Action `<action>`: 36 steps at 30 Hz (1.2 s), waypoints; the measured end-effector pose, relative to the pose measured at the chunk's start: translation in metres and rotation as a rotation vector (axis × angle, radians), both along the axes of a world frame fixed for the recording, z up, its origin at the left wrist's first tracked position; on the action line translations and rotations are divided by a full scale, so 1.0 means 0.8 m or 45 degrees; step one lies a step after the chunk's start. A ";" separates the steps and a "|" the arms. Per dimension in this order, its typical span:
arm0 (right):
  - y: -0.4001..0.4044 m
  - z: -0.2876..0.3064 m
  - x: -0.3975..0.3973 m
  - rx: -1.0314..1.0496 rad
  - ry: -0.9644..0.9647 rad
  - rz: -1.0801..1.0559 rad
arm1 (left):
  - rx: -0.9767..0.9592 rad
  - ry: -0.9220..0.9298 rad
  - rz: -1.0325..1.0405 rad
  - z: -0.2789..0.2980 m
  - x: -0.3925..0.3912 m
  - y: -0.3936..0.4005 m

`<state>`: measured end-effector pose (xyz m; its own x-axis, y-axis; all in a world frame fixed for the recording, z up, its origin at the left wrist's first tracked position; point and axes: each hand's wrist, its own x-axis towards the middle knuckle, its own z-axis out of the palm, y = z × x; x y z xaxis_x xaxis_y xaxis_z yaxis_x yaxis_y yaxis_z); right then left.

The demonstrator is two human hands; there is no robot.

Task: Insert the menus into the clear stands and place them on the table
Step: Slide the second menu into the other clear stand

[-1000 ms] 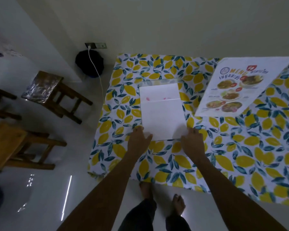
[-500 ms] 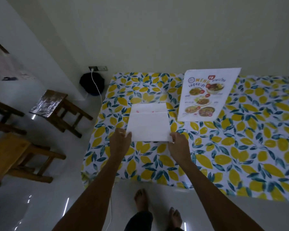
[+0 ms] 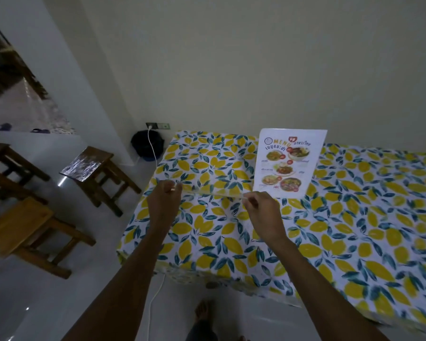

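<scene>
Both hands, left hand (image 3: 164, 196) and right hand (image 3: 261, 207), pinch a clear stand (image 3: 208, 191) edge-on above the table (image 3: 354, 230); apparently ready for standing upright, beside the finished menu (image 3: 289, 163) at one o'clock.

I see my left hand (image 3: 164, 200) and right hand (image 3: 261, 210) pinching a clear stand (image 3: 212, 191) edge-on above the counter (image 3: 354, 230); a menu (image 3: 289, 163) stands near its far edge.
</scene>
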<state>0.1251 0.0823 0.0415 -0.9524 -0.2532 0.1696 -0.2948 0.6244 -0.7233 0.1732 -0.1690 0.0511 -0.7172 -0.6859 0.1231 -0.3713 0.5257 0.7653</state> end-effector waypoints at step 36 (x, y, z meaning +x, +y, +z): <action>-0.088 -0.102 -0.203 0.147 -0.255 -0.461 | 0.098 -0.116 -0.520 -0.071 -0.229 -0.087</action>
<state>-0.0370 0.0120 -0.0403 -0.9945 0.0973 -0.0376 0.0976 0.7417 -0.6635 -0.0099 -0.2390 -0.0060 -0.9375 -0.3478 0.0065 -0.2122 0.5865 0.7816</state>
